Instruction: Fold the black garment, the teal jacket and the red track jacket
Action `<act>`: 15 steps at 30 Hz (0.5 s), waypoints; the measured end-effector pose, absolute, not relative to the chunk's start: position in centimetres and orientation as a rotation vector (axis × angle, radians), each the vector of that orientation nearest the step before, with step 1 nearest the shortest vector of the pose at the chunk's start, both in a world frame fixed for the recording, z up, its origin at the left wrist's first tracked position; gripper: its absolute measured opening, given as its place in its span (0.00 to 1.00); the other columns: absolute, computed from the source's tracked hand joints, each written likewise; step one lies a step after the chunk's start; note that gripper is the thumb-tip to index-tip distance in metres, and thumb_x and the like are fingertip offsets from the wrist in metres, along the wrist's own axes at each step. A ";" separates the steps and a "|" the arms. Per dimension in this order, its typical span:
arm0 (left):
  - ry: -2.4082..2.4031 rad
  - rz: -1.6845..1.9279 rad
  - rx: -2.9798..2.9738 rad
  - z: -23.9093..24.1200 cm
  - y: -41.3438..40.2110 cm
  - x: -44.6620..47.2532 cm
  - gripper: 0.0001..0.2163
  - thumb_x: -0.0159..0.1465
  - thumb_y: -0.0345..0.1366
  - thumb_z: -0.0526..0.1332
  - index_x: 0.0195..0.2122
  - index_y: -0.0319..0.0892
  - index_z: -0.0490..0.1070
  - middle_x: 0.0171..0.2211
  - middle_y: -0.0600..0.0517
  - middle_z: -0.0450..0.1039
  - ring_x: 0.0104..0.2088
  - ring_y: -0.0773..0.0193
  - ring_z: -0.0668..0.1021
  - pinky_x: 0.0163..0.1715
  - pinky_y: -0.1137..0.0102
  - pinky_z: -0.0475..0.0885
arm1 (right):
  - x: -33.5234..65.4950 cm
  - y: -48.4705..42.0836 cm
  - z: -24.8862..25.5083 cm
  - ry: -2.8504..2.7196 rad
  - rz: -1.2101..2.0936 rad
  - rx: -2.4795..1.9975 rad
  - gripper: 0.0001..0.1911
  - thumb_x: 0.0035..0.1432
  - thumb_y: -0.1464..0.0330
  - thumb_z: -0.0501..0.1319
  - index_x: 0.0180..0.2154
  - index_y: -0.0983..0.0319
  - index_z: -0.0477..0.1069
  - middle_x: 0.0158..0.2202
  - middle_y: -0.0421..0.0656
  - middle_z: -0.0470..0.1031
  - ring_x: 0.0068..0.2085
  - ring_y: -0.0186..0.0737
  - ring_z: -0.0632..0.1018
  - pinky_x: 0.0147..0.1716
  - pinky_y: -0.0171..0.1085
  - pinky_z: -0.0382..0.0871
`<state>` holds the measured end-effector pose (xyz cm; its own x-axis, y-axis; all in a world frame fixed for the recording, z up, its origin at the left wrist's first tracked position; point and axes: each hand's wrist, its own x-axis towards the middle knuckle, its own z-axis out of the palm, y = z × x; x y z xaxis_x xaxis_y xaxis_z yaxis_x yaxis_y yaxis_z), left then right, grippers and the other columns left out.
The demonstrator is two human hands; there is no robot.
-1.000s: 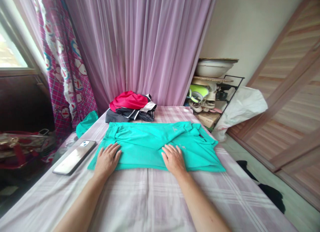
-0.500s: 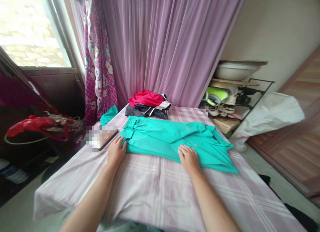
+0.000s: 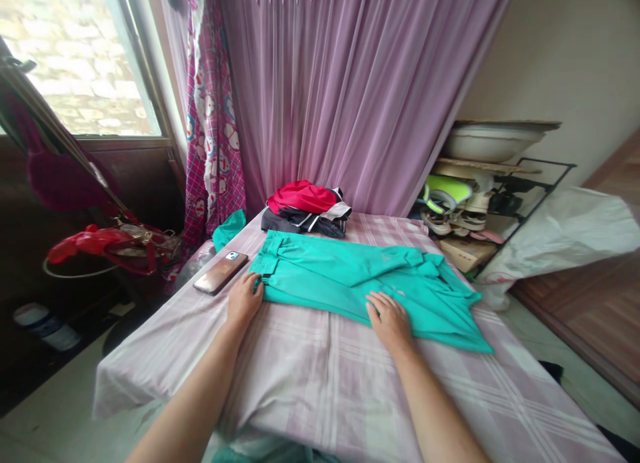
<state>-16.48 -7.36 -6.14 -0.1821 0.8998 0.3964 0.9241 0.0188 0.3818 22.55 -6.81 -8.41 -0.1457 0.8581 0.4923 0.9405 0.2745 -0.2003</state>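
A turquoise garment (image 3: 350, 276), folded lengthwise, lies across a table covered with a pale pink plaid cloth (image 3: 310, 376). My left hand (image 3: 243, 298) rests at the garment's left end, with its fingers curled onto the edge of the fabric. My right hand (image 3: 390, 318) lies flat on the garment's near edge, fingers stretched out. A phone (image 3: 221, 272) lies face down on the cloth just left of my left hand.
A pile of red, black and white clothes (image 3: 305, 208) sits at the far end of the table before purple curtains. Another turquoise piece (image 3: 229, 228) hangs off the far left edge. A shoe rack (image 3: 475, 203) and white sack (image 3: 565, 233) stand right; red bags (image 3: 115, 244) left.
The view has swung left and pulled back, showing more of the window and floor. My left hand slid from the garment's top to its left end; my right hand stays on the near edge.
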 end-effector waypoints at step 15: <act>-2.224 -0.955 -1.949 -6.4 -7.3 -16.5 0.17 0.66 0.39 0.54 0.52 0.45 0.75 0.57 0.47 0.74 0.56 0.56 0.75 0.58 0.61 0.68 | 22.8 -6.6 -8.8 -2.042 -0.221 -1.573 0.20 0.64 0.65 0.51 0.47 0.59 0.79 0.52 0.48 0.79 0.56 0.48 0.75 0.55 0.47 0.65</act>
